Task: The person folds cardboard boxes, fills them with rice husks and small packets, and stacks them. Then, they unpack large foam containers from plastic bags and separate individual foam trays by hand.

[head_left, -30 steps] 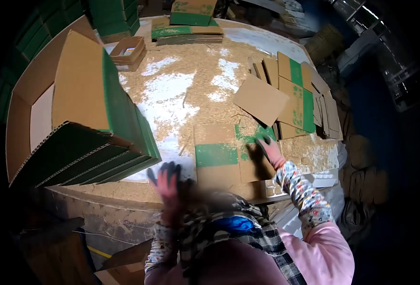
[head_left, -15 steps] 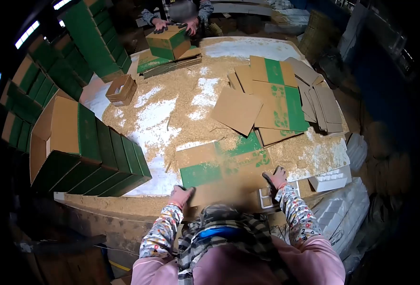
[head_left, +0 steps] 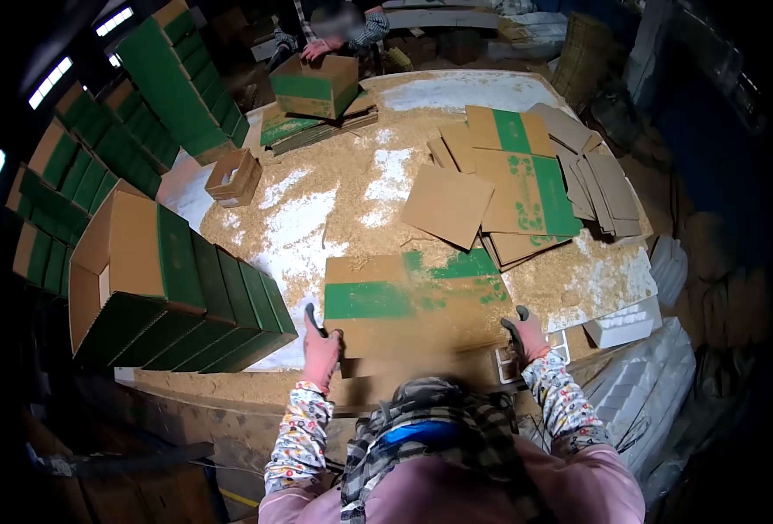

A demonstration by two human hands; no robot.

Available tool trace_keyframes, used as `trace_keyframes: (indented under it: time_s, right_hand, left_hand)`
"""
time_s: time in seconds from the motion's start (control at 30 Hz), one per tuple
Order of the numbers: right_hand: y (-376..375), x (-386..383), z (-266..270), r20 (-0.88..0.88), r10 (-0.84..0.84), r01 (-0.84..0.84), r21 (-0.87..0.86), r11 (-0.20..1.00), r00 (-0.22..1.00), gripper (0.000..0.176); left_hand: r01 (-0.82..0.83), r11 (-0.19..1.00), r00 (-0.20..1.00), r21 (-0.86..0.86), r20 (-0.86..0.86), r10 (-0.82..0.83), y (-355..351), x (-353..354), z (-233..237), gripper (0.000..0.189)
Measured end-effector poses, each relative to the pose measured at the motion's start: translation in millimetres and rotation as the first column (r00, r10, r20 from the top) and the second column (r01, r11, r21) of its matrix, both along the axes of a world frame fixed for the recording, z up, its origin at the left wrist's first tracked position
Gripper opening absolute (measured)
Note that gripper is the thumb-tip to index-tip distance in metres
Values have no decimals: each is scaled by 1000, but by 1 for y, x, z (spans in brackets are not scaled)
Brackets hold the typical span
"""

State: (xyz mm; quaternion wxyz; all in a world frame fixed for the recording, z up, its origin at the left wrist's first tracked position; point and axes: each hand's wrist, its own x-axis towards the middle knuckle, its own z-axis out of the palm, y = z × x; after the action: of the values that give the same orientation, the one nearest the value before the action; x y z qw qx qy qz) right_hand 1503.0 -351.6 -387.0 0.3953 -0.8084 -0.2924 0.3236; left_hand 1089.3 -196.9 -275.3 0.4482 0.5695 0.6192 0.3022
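Flat carton (head_left: pixel 443 307) lies on the near side of the worktop (head_left: pixel 303 218), between our 2 hands. We judge that we are positioning it; the next move calls for an even hold at its 2 sides. Counting downward in size, we see 1 worktop, 1 row of at least 4 standing boxes (head_left: pixel 220 284), 1 flat carton before us, 1 far box (head_left: pixel 314 92), 1 plain sheet (head_left: pixel 448 207) and 1 small box (head_left: pixel 234 179). Our left hand (head_left: pixel 321 351) spreads wide by the carton's left edge; our right hand (head_left: pixel 529 334) is at the right edge, its grip impossible to tell.
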Motion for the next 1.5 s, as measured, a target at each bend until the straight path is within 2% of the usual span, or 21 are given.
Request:
trace_keyframes:
  time_s: [0.03,0.07,0.1,0.17,0.3,0.4,0.5,0.57,0.63,0.7,0.77,0.8,0.9,0.93,1.0,1.07,1.17,1.27,1.3,1.4,1.5]
  right_hand:
    - [0,3,32,-538,-149,204,44,978,829,48]
    - [2,-3,65,-619,-143,282,133,950,772,45]
    - [8,-5,91,-694,-119,365,218,905,710,43]
    - [19,-15,130,-132,-111,164,511,844,985,40]
    - [67,-39,136,-280,-317,422,551,720,906,45]
    - [82,-56,159,142,-187,64,607,792,972,36]
    - [84,-12,173,-421,55,220,576,787,905,52]
    - [93,-6,159,-388,-13,247,559,792,922,65]
    - [93,-18,131,-264,-98,216,466,858,960,91]
    - [105,-59,108,198,4,-78,367,927,980,98]
    - [108,-48,123,277,75,-128,180,975,958,102]
    - [104,-41,129,306,124,-150,64,987,944,104]
    - [107,-26,131,490,201,-146,-147,978,849,104]
    - [104,-27,126,336,219,-200,-91,976,916,104]
    - [106,-25,122,26,262,-263,60,963,965,104]
    - [101,-13,110,122,281,-290,60,955,952,105]
    - [92,12,91,120,418,-428,78,900,900,80]
    - [97,30,201,-207,739,-756,-4,655,641,42]
    - [106,43,223,-193,715,-739,-113,664,672,46]
    - [83,-7,216,347,767,-730,-262,631,539,70]
    - [14,-66,152,752,659,-775,-406,484,18,89]
  left_hand:
    - [38,997,999,-69,-25,-40,12,-12,12,67]
    - [77,988,995,-137,-49,-84,23,-17,43,67]
    - [224,962,973,157,-82,-214,30,-27,53,61]
    - [420,898,898,-132,202,-390,32,-17,133,48]
    - [334,928,935,-164,185,-303,56,-9,112,28]
    - [153,970,973,-191,203,-114,94,-24,93,26]
    - [275,961,928,21,-266,-260,66,12,160,38]
    - [780,614,403,123,-849,-342,28,39,137,53]
    - [932,328,94,-153,-773,-627,-14,77,114,61]
    - [873,399,137,-282,-643,-753,-20,107,100,62]
    - [847,431,298,-310,-394,-869,-1,100,63,60]
    - [912,350,360,-215,9,-933,4,84,50,62]
    - [990,130,143,62,-333,-932,-32,69,91,67]
    - [995,81,40,-63,-490,-871,-42,76,103,78]
    - [986,154,100,-65,-509,-855,-41,92,85,77]
    - [978,198,145,-60,-483,-863,-33,101,67,76]
    - [592,701,684,398,-708,-176,-19,117,78,81]
    - [521,834,854,-181,104,-510,7,98,38,93]
    - [471,882,882,-27,2,-471,11,101,27,95]
    - [360,884,923,300,-254,-289,-5,103,13,102]
    - [255,913,962,319,-179,-206,6,100,-26,105]
